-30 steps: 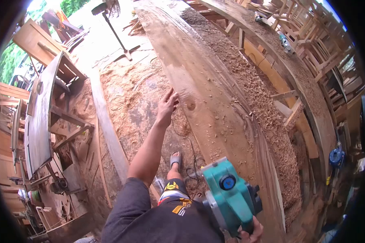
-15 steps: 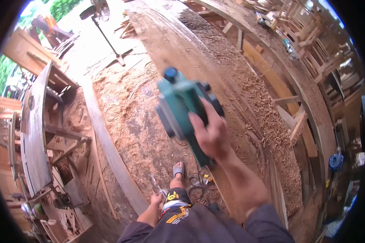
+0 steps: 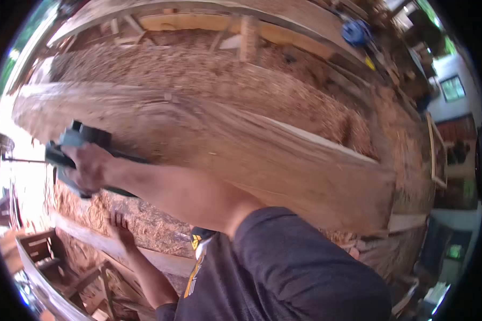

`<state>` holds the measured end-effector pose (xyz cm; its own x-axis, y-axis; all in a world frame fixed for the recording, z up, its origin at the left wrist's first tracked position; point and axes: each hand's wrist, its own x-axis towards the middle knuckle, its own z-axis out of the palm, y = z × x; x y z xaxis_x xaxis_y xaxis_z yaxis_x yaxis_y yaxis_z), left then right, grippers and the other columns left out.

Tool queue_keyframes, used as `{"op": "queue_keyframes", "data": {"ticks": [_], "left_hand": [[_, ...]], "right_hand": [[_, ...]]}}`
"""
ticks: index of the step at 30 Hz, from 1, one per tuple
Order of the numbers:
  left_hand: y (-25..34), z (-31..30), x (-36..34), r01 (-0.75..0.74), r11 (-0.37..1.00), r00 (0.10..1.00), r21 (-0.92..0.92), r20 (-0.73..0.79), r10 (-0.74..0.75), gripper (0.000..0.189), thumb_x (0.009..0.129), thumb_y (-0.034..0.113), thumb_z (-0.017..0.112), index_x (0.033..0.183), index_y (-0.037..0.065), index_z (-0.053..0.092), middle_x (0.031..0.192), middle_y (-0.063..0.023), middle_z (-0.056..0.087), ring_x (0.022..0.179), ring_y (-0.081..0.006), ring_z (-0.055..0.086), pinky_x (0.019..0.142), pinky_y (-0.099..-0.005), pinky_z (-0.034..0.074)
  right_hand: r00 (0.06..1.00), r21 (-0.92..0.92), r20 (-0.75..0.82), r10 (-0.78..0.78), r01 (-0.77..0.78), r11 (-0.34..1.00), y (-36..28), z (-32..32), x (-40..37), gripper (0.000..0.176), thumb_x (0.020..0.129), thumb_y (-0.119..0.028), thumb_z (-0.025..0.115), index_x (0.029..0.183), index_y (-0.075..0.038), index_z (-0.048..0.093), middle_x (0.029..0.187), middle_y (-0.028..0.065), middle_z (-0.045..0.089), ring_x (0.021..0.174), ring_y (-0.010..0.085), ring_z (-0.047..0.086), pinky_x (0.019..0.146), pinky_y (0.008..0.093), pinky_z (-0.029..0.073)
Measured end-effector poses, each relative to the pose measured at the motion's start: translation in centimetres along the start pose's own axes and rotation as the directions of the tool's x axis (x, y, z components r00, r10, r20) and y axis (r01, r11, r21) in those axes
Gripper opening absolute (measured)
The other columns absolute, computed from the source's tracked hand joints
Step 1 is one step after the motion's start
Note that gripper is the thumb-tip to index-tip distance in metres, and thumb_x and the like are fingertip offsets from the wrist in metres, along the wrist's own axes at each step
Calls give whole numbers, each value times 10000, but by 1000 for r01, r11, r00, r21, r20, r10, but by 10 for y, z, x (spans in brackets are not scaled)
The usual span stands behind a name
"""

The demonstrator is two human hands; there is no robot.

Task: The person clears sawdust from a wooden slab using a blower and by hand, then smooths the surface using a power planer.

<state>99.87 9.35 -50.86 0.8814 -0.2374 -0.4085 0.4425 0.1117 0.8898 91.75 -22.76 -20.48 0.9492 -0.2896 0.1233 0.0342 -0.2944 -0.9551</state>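
Observation:
My right hand (image 3: 91,167) grips the handle of a dark green electric planer (image 3: 74,139), with the arm stretched across to the left. The planer is over the left part of a wide wooden slab (image 3: 300,176), at its near edge; blur hides whether it touches the wood. Wavy grain shows along the slab's surface. Lower down, my left hand (image 3: 119,229) hangs in front of the shavings-covered floor with its fingers apart, and nothing shows in it.
Wood shavings (image 3: 198,67) lie heaped beyond the slab. A long bench (image 3: 284,16) runs behind them, with a blue tool (image 3: 356,33) on it. A narrow plank (image 3: 166,259) lies on the near side. A wooden frame (image 3: 436,152) stands at right.
My view has swung to the right along the slab. The planer, still in my right hand, now appears farther left. My left hand has moved from beside my leg out to the front, fingers spread.

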Motion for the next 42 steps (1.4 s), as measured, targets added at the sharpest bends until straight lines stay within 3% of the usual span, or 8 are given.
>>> {"op": "queue_keyframes", "data": {"ticks": [2, 7, 14, 21, 30, 32, 34, 42], "left_hand": [[69, 80, -32, 13, 996, 1000, -84, -6, -14, 588, 1043, 506, 391, 1517, 157, 385, 1493, -125, 452, 1331, -265, 465, 1066, -390, 390], [58, 165, -85, -97, 991, 970, 97, 232, 73, 667, 998, 554, 467, 1564, 256, 277, 1462, -111, 464, 1241, -257, 521, 1022, -380, 420], [47, 216, -95, -27, 1000, 963, -15, 266, 30, 557, 969, 286, 598, 1476, 201, 385, 1347, -90, 507, 1195, -255, 566, 917, -406, 551], [50, 226, -124, -37, 996, 982, 80, 185, 22, 568, 999, 345, 567, 1513, 232, 356, 1339, -79, 552, 1096, -241, 630, 876, -390, 544], [-84, 186, -177, 202, 972, 978, -120, 84, -192, 527, 1050, 489, 377, 1444, 152, 471, 1338, -81, 596, 1165, -253, 592, 1000, -396, 432], [-176, 163, -214, 218, 962, 912, -167, 385, -140, 443, 1026, 401, 491, 1365, 119, 535, 1283, -118, 608, 1096, -266, 616, 874, -401, 534], [-181, 206, -299, 472, 879, 869, 70, 128, -477, 400, 981, 211, 532, 1373, 128, 531, 1281, -39, 618, 1053, -187, 620, 886, -361, 470], [-272, 249, -497, -3, 820, 603, 572, 656, -455, 614, 835, 101, 590, 1440, 105, 484, 1360, -144, 581, 1122, -276, 620, 884, -405, 513]], "right_hand": [[992, 4, -72, -102, 102, 995, 7, -30, -102, 580, 877, -257, 652, 1357, 19, 477, 834, 273, 687, 762, 421, 696, 731, 483, 557], [999, -71, 2, 41, -41, 997, -12, -163, -418, 663, 883, -207, 700, 1475, -93, 425, 960, 171, 700, 814, 354, 700, 728, 450, 552], [719, -239, -3, 695, -676, 698, -76, -289, -698, 477, 660, -221, 857, 1050, 2, 696, 898, 162, 702, 814, 297, 706, 730, 382, 542], [762, -279, 87, 642, -600, 750, -70, -270, -627, 367, 708, -223, 862, 855, 4, 614, 702, 157, 563, 602, 300, 590, 572, 364, 450], [985, -162, 51, 167, -157, 974, -32, -157, -383, 344, 824, -197, 716, 1067, 24, 614, 947, 255, 682, 958, 425, 669, 824, 461, 531], [996, -115, 51, 68, -61, 991, -19, -130, -316, 329, 795, -257, 755, 992, -2, 688, 898, 196, 708, 870, 306, 707, 800, 398, 537], [973, -148, 108, 202, -186, 971, -15, -110, -259, 437, 838, -452, 713, 806, -16, 706, 722, 122, 695, 658, 201, 678, 696, 363, 552], [945, -132, 193, 266, -244, 961, -21, -141, -332, 553, 965, -510, 515, 890, -1, 719, 748, 168, 708, 828, 274, 693, 809, 379, 529]]}}
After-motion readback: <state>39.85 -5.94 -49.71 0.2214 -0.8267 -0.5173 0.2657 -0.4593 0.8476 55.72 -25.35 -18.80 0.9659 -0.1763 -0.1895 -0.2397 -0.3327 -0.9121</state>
